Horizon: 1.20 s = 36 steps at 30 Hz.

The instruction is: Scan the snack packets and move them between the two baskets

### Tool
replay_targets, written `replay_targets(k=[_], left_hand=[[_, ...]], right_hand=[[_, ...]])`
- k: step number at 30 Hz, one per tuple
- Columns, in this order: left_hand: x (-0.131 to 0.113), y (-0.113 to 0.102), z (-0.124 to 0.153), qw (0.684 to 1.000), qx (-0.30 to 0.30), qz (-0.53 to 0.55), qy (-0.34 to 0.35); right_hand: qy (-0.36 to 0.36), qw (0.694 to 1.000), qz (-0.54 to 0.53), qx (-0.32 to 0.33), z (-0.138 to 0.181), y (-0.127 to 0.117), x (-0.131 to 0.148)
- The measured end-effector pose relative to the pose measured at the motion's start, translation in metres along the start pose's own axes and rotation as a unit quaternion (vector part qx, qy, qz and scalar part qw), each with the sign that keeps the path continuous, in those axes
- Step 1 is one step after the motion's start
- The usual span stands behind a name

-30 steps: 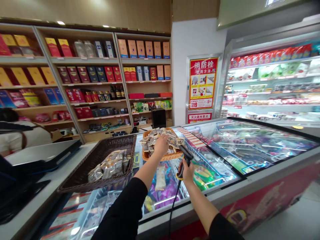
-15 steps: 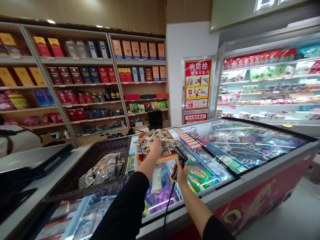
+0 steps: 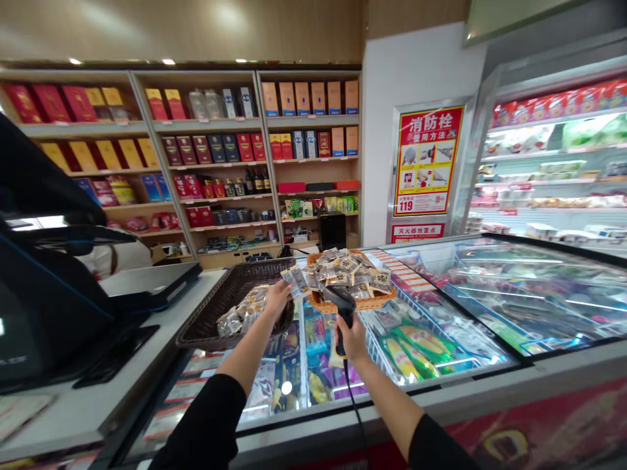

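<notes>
My left hand pinches a small snack packet over the right side of the dark brown wicker basket. Several similar packets lie heaped inside that basket. In my right hand is a black handheld barcode scanner, its head pointing up and left and its cable hanging down. Just behind the scanner, an orange-brown wicker basket holds a pile of the same packets. The scanner's head overlaps the front of this basket in view; whether they touch I cannot tell.
Both baskets rest on a glass-topped chest freezer full of packaged goods. At left stand a white counter and a dark checkout machine. Shelves of boxes and bottles line the back wall; a lit refrigerated case is at right.
My left hand has moved from the orange-brown basket's pile leftward to the dark basket, now with a packet in its fingers. My right hand still holds the scanner. The view has turned left.
</notes>
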<state>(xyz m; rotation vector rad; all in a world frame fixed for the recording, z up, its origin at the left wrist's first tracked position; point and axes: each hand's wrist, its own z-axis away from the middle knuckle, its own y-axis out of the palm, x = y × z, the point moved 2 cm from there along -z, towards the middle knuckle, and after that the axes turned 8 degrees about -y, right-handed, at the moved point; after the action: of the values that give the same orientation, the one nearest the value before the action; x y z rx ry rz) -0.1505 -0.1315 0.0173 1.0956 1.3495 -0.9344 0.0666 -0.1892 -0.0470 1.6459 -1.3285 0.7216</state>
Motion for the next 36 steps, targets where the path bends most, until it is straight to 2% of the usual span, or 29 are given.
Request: replay_targets(k=[2, 5, 8, 12, 26, 33, 36], left_hand=[[0.009, -0.003, 0.003, 0.999, 0.021, 0.032, 0.018], [0.016, -0.001, 0.0, 0.997, 0.051, 0.003, 0.054], [0.019, 0.003, -0.006, 0.992, 0.055, -0.064, 0.095], [0.02, 0.004, -0.008, 0.984, 0.046, -0.126, 0.117], [0.016, 0.005, -0.002, 0.973, 0.036, -0.187, 0.13], [0.018, 0.002, -0.003, 0.966, 0.003, -0.221, 0.133], [0.016, 0.005, 0.0, 0.965, -0.01, -0.221, 0.141]], right_hand=[[-0.004, 1.0, 0.001, 0.02, 0.008, 0.018, -0.002], [-0.017, 0.999, 0.008, 0.032, 0.015, 0.028, -0.006], [-0.03, 0.999, 0.005, 0.026, 0.018, 0.025, -0.007], [-0.032, 0.999, 0.007, 0.026, 0.018, 0.021, -0.006], [-0.028, 0.999, 0.004, 0.032, 0.02, 0.022, -0.002], [-0.035, 0.999, 0.006, 0.007, 0.02, 0.018, 0.0], [-0.05, 0.998, 0.029, 0.027, 0.019, 0.018, 0.006]])
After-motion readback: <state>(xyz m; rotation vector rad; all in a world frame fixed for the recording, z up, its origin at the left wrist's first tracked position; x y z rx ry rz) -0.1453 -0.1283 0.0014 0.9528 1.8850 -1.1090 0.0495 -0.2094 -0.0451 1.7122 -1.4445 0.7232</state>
